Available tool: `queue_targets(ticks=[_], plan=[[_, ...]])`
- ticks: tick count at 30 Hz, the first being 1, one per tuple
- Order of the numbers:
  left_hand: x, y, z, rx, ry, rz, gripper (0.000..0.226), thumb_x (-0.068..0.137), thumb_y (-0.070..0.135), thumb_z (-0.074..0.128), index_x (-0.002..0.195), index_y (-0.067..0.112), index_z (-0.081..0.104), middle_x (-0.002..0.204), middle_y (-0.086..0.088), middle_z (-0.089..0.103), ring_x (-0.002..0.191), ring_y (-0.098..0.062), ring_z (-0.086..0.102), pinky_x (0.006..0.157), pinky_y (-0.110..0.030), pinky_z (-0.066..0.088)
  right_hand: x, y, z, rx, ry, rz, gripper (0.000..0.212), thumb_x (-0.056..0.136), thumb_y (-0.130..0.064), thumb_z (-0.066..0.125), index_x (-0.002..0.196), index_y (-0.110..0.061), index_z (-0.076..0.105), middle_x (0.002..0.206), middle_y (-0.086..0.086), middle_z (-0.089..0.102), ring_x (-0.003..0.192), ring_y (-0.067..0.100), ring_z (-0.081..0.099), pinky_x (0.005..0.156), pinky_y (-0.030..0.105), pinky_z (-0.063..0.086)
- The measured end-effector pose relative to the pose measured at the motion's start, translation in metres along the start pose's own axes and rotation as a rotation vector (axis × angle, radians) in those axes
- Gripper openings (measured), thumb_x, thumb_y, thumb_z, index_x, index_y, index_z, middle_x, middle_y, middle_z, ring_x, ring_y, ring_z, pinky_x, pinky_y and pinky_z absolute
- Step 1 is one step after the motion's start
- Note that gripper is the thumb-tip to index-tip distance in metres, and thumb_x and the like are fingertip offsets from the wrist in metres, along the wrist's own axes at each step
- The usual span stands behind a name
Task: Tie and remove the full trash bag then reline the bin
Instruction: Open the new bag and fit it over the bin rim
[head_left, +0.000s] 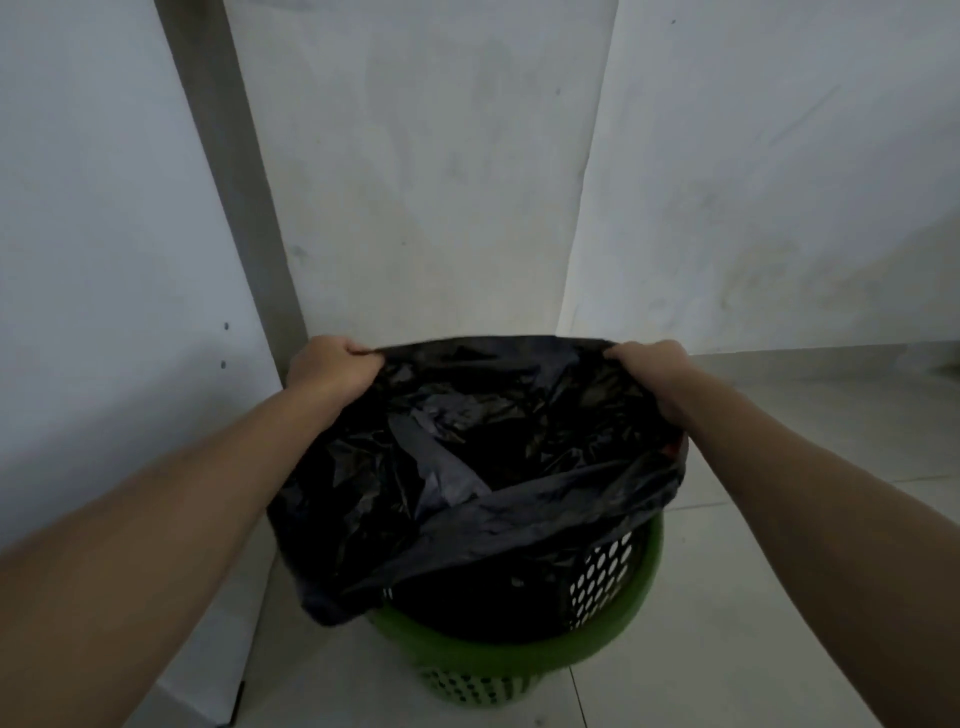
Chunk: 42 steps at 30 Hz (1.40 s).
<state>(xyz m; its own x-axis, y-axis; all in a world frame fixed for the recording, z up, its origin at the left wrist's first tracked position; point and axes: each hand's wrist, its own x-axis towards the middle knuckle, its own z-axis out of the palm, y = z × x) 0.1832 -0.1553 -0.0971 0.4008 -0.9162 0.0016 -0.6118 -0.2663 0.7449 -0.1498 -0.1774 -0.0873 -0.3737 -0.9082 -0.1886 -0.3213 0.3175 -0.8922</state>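
Observation:
A black plastic trash bag sits in a green perforated bin on the floor in a corner. The bag's far edge is pulled taut and raised above the bin. My left hand grips that edge at its left end. My right hand grips it at the right end. The bag's near edge hangs loose over the bin's front rim, and crumpled black plastic fills the inside. What lies under the plastic is hidden.
White walls close in behind and on both sides, with a grey vertical strip at the left. A white panel stands close on the left. Pale floor tiles stretch to the right and in front.

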Motion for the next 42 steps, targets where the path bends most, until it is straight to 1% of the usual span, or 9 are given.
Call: queue_targets(ticks=[7, 14, 19, 24, 27, 30, 34, 37, 42], plan=[[0.013, -0.028, 0.022, -0.209, -0.492, -0.412, 0.055, 0.089, 0.041, 0.071, 0.129, 0.004, 0.063, 0.126, -0.015, 0.066, 0.111, -0.035, 0.064, 0.100, -0.043, 0.051, 0.029, 0.037, 0.019, -0.475, -0.246, 0.195, 0.020, 0.086, -0.015, 0.054, 0.074, -0.002, 0.062, 0.083, 0.017, 0.063, 0.068, 0.026, 0.061, 0.060, 0.028, 0.048], [0.016, -0.023, 0.031, -0.182, 0.087, -0.106, 0.027, 0.085, 0.039, 0.068, 0.105, 0.023, 0.076, 0.115, -0.001, 0.072, 0.108, -0.024, 0.065, 0.087, -0.023, 0.044, 0.013, 0.033, 0.003, -0.508, -0.242, 0.013, 0.020, 0.088, -0.021, 0.052, 0.077, -0.007, 0.062, 0.084, 0.008, 0.059, 0.065, 0.017, 0.054, 0.051, 0.026, 0.038], [0.023, -0.013, 0.039, -0.096, -0.088, 0.007, 0.016, 0.087, 0.032, 0.064, 0.100, 0.029, 0.072, 0.109, 0.004, 0.069, 0.107, -0.020, 0.063, 0.095, -0.028, 0.048, 0.018, 0.011, 0.014, -0.320, -0.461, 0.056, 0.035, 0.092, -0.050, 0.052, 0.095, -0.017, 0.065, 0.089, 0.005, 0.062, 0.070, 0.020, 0.057, 0.060, 0.028, 0.042], [0.036, -0.014, 0.053, -0.237, -0.127, -0.098, 0.008, 0.086, 0.025, 0.073, 0.078, 0.025, 0.073, 0.107, -0.004, 0.074, 0.087, -0.017, 0.067, 0.088, -0.028, 0.052, 0.041, 0.024, 0.050, -0.203, -0.141, -0.157, 0.019, 0.086, -0.036, 0.075, 0.083, -0.017, 0.073, 0.092, 0.010, 0.073, 0.077, 0.021, 0.067, 0.072, 0.025, 0.050], [0.042, -0.020, 0.055, -0.151, -0.267, -0.287, 0.024, 0.095, 0.018, 0.064, 0.111, 0.000, 0.067, 0.126, -0.018, 0.064, 0.093, -0.028, 0.065, 0.086, -0.034, 0.049, 0.045, 0.029, 0.054, -0.509, -0.204, -0.063, 0.033, 0.099, -0.029, 0.057, 0.121, -0.008, 0.067, 0.124, 0.013, 0.068, 0.113, 0.029, 0.065, 0.080, 0.023, 0.047], [0.040, -0.032, 0.046, 0.048, -0.317, -0.288, 0.052, 0.097, 0.030, 0.062, 0.132, -0.007, 0.053, 0.138, -0.018, 0.056, 0.121, -0.033, 0.057, 0.096, -0.033, 0.044, 0.040, 0.031, 0.038, -0.724, -0.259, -0.025, 0.030, 0.094, -0.019, 0.058, 0.112, 0.003, 0.066, 0.117, 0.019, 0.066, 0.091, 0.028, 0.066, 0.068, 0.028, 0.049], [0.024, -0.027, 0.021, 0.317, -0.096, 0.058, 0.025, 0.092, 0.033, 0.058, 0.105, 0.015, 0.069, 0.125, -0.010, 0.065, 0.116, -0.032, 0.059, 0.098, -0.038, 0.049, 0.023, 0.034, 0.013, -0.502, -0.280, -0.174, 0.018, 0.091, -0.017, 0.064, 0.101, -0.005, 0.073, 0.103, 0.013, 0.070, 0.085, 0.022, 0.064, 0.069, 0.022, 0.052], [-0.015, -0.003, 0.006, 0.280, 0.013, 0.547, 0.027, 0.095, 0.035, 0.054, 0.115, 0.020, 0.065, 0.122, -0.005, 0.063, 0.116, -0.027, 0.056, 0.101, -0.043, 0.045, -0.008, 0.034, -0.004, -0.458, -0.225, -0.431, 0.020, 0.092, -0.023, 0.065, 0.111, -0.018, 0.070, 0.115, 0.006, 0.069, 0.103, 0.021, 0.064, 0.095, 0.034, 0.051], [-0.126, 0.024, -0.006, 0.224, -0.451, 1.031, 0.047, 0.090, 0.061, 0.050, 0.122, 0.030, 0.063, 0.110, 0.013, 0.065, 0.100, -0.003, 0.058, 0.089, -0.024, 0.047, -0.085, 0.054, -0.026, -0.551, -0.374, -0.774, 0.022, 0.096, -0.036, 0.060, 0.111, -0.025, 0.072, 0.121, -0.010, 0.063, 0.119, 0.013, 0.057, 0.098, 0.017, 0.034]])
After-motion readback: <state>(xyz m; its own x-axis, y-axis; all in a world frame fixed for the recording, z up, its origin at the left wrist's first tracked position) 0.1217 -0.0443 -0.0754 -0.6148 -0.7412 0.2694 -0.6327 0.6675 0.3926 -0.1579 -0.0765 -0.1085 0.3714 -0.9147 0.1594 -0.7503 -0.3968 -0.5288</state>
